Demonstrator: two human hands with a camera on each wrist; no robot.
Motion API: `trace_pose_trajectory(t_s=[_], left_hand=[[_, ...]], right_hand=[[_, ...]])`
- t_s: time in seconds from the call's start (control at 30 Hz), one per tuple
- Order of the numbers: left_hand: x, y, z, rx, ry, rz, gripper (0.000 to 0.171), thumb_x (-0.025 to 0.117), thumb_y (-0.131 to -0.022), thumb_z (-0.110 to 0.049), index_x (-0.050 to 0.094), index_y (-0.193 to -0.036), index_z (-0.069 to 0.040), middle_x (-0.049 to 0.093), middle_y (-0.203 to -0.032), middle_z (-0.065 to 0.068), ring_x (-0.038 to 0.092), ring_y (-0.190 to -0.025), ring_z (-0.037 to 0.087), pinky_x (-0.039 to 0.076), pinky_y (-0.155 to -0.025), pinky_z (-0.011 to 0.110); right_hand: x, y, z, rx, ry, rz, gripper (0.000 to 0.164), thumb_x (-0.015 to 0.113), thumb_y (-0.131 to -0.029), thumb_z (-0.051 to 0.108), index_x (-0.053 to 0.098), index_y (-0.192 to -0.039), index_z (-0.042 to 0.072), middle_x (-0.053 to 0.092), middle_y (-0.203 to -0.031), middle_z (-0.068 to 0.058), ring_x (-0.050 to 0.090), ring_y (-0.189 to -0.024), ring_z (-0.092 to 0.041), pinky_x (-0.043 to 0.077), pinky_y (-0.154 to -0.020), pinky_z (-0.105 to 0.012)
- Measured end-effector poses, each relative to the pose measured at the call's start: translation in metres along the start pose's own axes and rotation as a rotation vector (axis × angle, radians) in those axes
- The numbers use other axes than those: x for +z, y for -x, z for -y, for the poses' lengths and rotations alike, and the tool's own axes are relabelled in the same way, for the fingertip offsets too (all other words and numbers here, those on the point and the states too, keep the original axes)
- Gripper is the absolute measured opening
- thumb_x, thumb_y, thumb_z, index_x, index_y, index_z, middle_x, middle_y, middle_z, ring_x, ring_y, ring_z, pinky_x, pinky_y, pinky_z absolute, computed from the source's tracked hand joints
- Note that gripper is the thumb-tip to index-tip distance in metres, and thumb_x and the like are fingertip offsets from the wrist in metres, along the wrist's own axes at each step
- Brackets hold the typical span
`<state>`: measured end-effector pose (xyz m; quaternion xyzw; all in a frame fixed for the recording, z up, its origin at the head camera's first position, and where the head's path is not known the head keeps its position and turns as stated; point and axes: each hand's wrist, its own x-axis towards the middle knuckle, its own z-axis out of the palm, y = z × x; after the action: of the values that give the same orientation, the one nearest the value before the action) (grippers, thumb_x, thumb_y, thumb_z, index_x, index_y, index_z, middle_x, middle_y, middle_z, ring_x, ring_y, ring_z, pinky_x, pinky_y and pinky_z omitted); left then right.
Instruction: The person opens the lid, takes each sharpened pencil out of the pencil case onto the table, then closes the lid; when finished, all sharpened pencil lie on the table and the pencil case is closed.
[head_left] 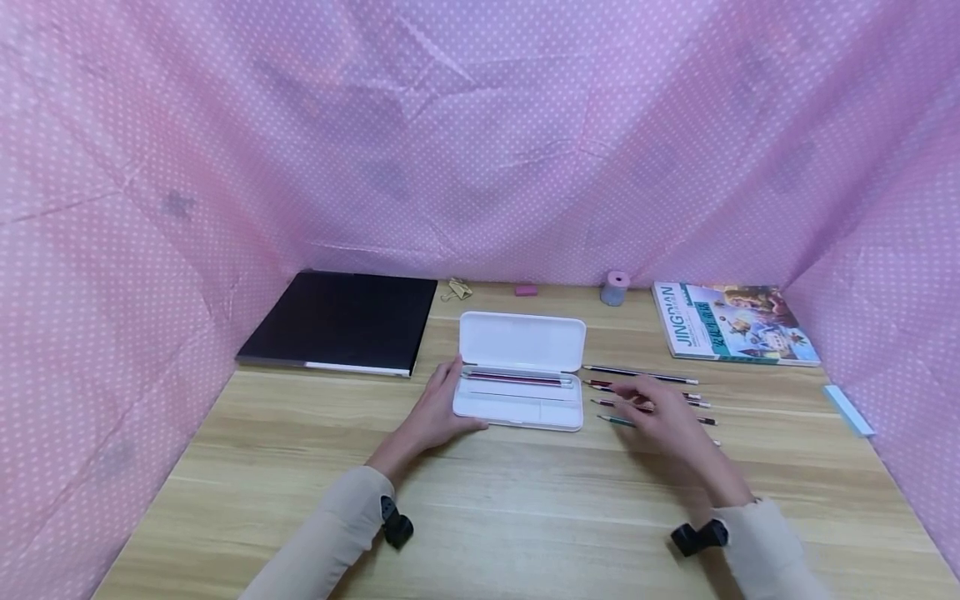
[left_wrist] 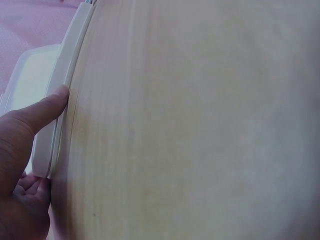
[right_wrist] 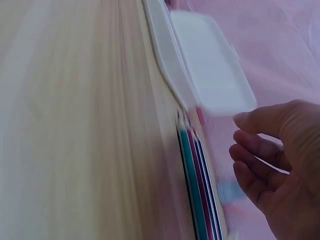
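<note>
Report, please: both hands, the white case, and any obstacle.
Left hand grips white case at its left end; lid open. Right hand empty, above loose pencils. No obstacle visible between pencils and case.

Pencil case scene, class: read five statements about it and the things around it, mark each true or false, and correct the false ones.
1. The white pencil case lies with its lid raised. True.
2. The JINGDIAN book lies left of the white pencil case. False: the JINGDIAN book lies to its right.
3. The left hand grips the white pencil case at its left end. True.
4. The right hand rests on the JINGDIAN book. False: the right hand is over the loose pencils.
5. The pink eraser lies between the binder clip and the pink-topped cylinder. True.
</note>
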<state>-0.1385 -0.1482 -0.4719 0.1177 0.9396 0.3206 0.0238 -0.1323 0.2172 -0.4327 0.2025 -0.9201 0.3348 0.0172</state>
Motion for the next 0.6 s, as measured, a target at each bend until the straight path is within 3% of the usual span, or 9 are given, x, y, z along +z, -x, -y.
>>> trace_pose_trajectory(t_s=[0.27,0.6], left_hand=[[-0.002,-0.001,-0.001,0.002,-0.003,0.003,0.119,0.079,-0.063,-0.051,0.007,-0.149,-0.011,0.027,-0.142,0.010,0.028,-0.129,0.020,0.028,-0.106,0.036],[-0.001,-0.001,0.000,-0.009,-0.004,0.015,0.118,0.079,-0.064,-0.051,0.006,-0.149,-0.013,0.026,-0.143,0.010,0.026,-0.130,0.020,0.027,-0.106,0.035]], right_hand=[[0.029,-0.035,0.031,-0.008,-0.119,0.088,0.027,0.058,-0.091,0.015,0.060,-0.118,0.014,0.057,-0.114,-0.001,0.054,-0.103,-0.018,0.049,-0.085,-0.038],[0.061,-0.060,0.046,-0.078,-0.020,0.154,0.024,0.057,-0.092,0.016,0.061,-0.115,0.017,0.059,-0.112,0.005,0.053,-0.105,-0.009,0.045,-0.090,-0.032]])
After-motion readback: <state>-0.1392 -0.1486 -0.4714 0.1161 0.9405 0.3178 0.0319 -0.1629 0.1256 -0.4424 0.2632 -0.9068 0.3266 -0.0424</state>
